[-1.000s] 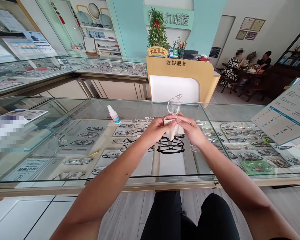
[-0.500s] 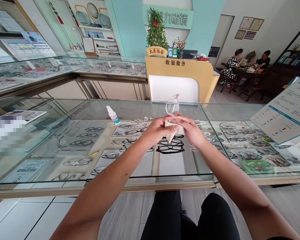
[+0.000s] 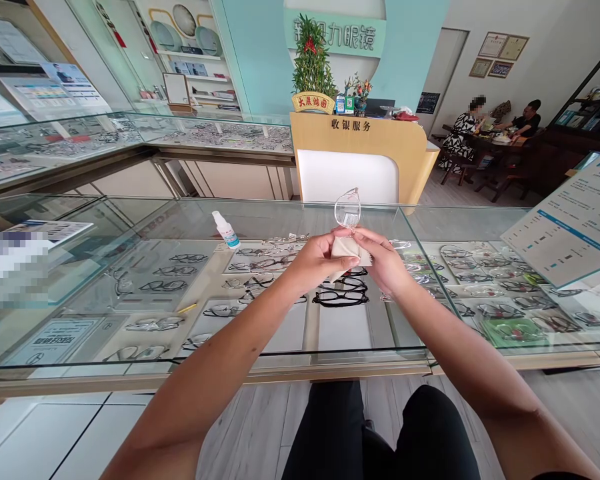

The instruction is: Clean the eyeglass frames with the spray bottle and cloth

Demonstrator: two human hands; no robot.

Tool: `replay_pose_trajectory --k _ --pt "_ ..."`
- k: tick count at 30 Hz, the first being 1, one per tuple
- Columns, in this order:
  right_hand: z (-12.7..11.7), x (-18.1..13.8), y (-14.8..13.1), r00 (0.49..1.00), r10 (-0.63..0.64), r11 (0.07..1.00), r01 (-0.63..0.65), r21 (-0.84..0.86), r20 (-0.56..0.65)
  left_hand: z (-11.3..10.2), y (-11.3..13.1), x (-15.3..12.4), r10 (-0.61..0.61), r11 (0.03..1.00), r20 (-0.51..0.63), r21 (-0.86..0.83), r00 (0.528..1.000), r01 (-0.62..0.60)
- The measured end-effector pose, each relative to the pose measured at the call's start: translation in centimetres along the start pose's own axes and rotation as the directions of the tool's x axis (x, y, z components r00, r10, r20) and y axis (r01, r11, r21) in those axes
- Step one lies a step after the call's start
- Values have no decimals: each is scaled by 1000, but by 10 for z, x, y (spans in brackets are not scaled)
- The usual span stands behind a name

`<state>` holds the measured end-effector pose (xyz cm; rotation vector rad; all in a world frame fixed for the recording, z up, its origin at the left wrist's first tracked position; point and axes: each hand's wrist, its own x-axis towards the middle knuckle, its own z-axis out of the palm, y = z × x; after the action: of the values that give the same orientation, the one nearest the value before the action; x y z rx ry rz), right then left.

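A pair of clear-framed eyeglasses [image 3: 348, 209] stands on end above my fingers, one lens uppermost. Around its lower part is folded a cream cleaning cloth [image 3: 343, 251]. My left hand [image 3: 316, 257] is closed, its thumb pressing on the front of the cloth. My right hand [image 3: 383, 260] is closed too, with its fingers at the cloth's right side and the base of the upper lens. The lower lens is hidden by cloth and fingers. Both hands are raised over the glass display counter [image 3: 260, 217].
A white spray bottle [image 3: 226, 231] stands on the counter at left. Rows of eyeglass frames [image 3: 341, 293] lie under the glass. A printed sign [image 3: 570, 223] leans at right. Beyond are a wooden cashier desk [image 3: 415, 157] and two people [image 3: 464, 137] at a table.
The eyeglasses have turned a little, so the upper lens faces me more squarely. The cloth has shifted slightly to the right between my fingers.
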<state>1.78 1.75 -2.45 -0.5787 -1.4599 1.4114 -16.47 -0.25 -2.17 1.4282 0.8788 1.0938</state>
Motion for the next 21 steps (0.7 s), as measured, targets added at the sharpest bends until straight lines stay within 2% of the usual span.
replay_pose_trajectory --k 8,11,18,21 --pt "0 0 -3 997 74 989 -70 128 -28 0 -2 0 51 998 47 27 998 -52" --pt "1 1 -5 996 81 981 -72 178 -41 -1 -6 1 84 994 23 71 996 -85" --pt "-1 3 -1 995 96 985 -90 149 -39 7 -8 -1 141 984 -24 117 990 -138" --pt "1 3 3 995 98 984 -93 154 -31 13 -10 0 195 972 -78 151 978 -182"
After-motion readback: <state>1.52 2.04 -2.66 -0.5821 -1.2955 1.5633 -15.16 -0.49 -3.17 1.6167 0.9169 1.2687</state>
